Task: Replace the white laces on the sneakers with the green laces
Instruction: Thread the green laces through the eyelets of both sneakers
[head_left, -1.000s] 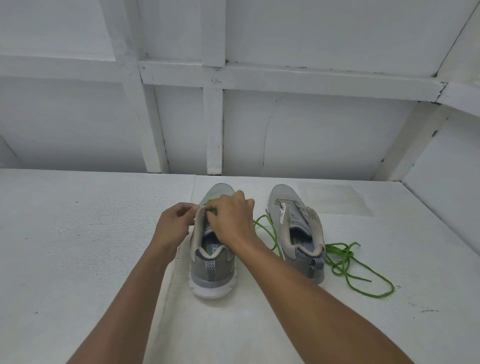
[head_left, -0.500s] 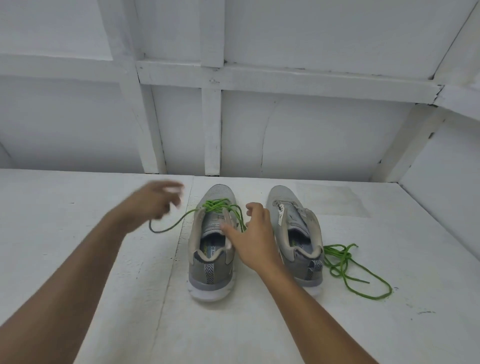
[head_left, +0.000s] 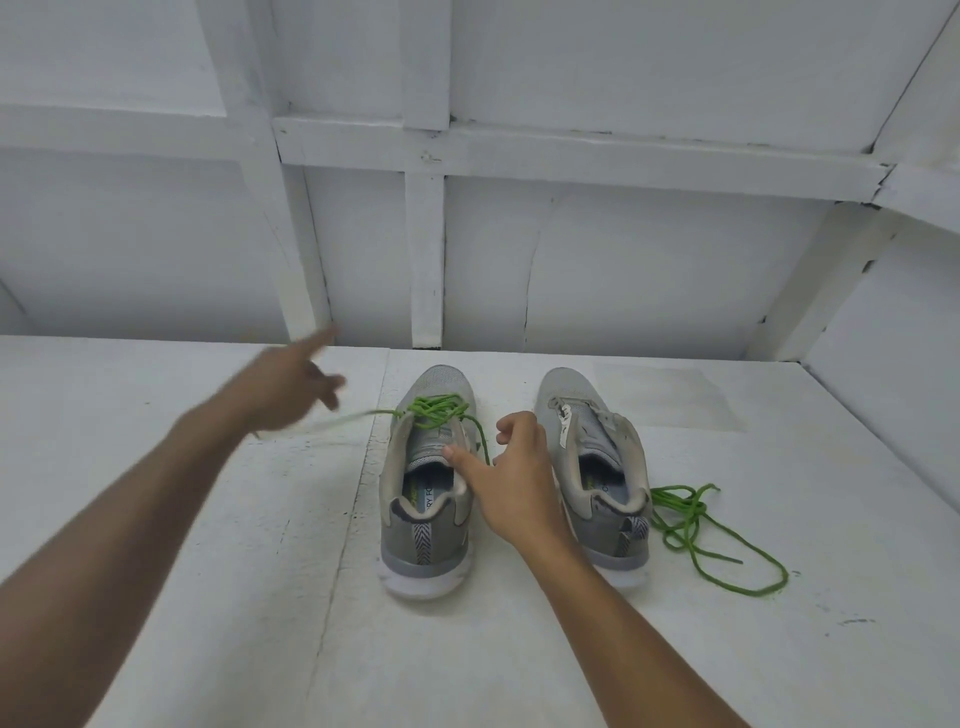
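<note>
Green cord lace (head_left: 436, 410) in grey mesh sneaker (head_left: 431, 545)
Tail runs left to my left hand (head_left: 283, 389) (grip unclear); right hand (head_left: 519, 483) loose, thumb on it.

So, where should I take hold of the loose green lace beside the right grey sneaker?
Probably at the free tip of the loose green lace, pinched from above on the right: that end lies straight and apart from the tangle, while the right grey sneaker crowds the left side.
</note>
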